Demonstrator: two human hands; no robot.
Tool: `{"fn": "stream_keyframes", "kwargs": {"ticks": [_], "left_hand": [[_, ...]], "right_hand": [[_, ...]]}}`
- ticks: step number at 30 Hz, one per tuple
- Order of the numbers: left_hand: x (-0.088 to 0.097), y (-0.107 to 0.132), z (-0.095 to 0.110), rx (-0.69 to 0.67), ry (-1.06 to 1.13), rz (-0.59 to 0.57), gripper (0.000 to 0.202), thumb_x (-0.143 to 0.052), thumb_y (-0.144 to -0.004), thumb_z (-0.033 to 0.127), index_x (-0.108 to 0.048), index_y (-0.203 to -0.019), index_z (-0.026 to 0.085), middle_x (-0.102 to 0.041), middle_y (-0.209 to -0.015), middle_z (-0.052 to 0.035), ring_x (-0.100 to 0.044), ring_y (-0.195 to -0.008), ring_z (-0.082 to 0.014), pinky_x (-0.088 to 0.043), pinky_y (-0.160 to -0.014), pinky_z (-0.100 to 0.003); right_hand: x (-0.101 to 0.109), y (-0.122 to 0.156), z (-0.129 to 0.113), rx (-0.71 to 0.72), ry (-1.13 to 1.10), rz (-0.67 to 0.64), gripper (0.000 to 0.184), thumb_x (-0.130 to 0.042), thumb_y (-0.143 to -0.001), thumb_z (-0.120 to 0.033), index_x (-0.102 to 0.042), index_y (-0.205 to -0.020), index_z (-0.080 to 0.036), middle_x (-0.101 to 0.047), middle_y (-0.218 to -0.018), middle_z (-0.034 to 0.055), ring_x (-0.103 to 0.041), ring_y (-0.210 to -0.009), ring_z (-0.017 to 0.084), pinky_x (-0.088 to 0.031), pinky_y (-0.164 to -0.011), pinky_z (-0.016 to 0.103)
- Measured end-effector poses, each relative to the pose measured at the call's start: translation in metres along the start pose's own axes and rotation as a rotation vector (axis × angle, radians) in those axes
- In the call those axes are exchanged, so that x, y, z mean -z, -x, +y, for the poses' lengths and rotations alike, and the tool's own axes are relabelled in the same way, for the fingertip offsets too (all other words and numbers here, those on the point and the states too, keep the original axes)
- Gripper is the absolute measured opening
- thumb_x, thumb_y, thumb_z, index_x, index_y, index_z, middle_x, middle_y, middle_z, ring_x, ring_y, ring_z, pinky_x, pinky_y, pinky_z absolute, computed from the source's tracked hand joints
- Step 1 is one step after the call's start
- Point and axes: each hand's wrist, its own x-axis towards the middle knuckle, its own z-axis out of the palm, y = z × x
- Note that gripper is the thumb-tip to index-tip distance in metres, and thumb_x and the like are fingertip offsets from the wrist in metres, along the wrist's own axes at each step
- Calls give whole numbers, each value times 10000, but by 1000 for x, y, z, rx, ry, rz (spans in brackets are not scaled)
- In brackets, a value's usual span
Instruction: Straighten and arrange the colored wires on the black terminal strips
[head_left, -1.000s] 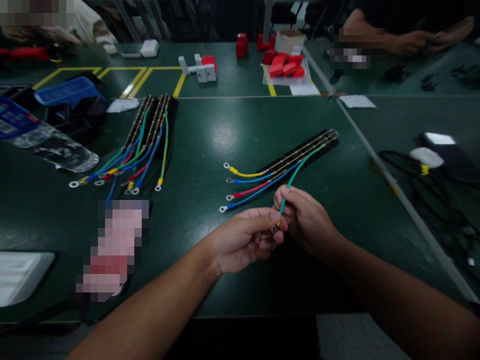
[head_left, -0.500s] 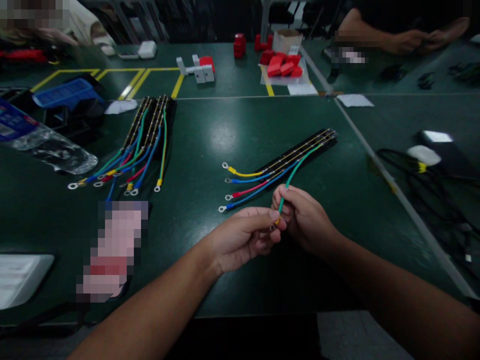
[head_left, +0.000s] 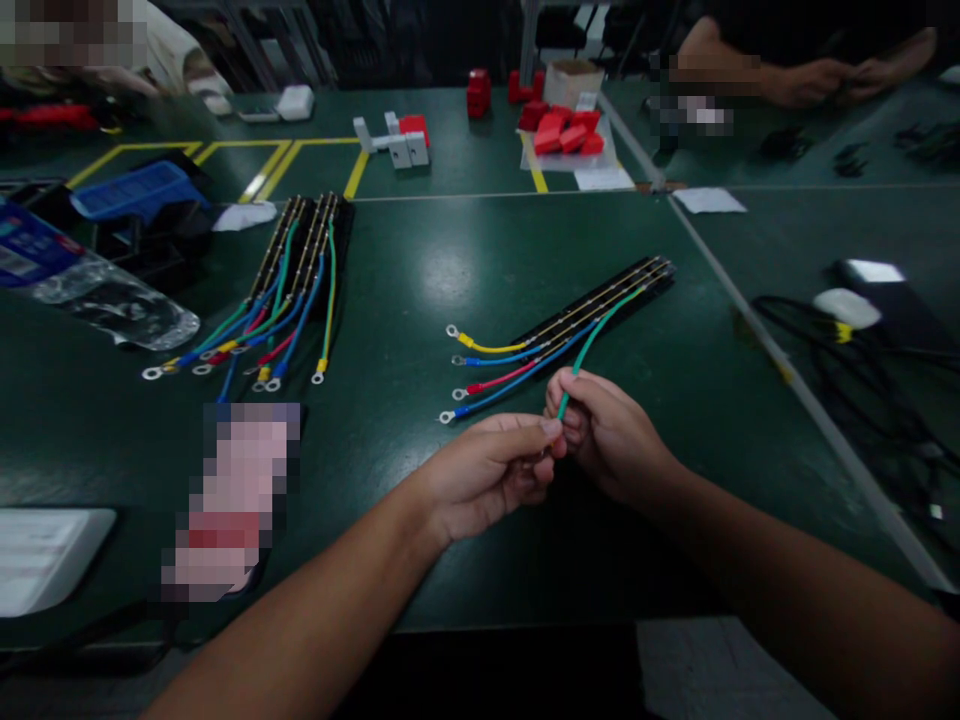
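Since a second ago the left hand (head_left: 487,475) has closed over the end of the green wire (head_left: 592,340), pinching it, while the right hand (head_left: 604,430) grips it just above. It runs back to a black strip (head_left: 600,300) on the counter (head_left: 450,250), beside other coloured wires (head_left: 499,379)

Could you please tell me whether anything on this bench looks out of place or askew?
One thing: a clear plastic bottle lies on its side at the left edge of the table, left of the wired strips. Otherwise only the green wire is lifted, pinched between left hand and right hand.
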Motion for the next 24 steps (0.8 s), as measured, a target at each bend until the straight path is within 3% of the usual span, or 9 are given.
{"fn": "stream_keyframes", "kwargs": {"ticks": [11,24], "left_hand": [[-4,1,2,6,34,13,162,-573,-852,221,-637,-788,87,-625,-635,-48,-560,-506,-40,-394,-457,-95],[-5,1,3,-3,51,8,196,-543,-870,219,-645,-795,70,-601,-587,-30,-499,-438,-19,-368,-441,-100]], "right_hand": [[0,-1,0,21,18,12,276,-486,-857,-307,-481,-617,-173,-342,-496,-47,-321,-429,76,-233,-429,226],[0,2,0,36,8,-2,282,-514,-831,-324,-465,-592,-183,-356,-510,-46,-336,-433,81,-290,-446,229]]}}
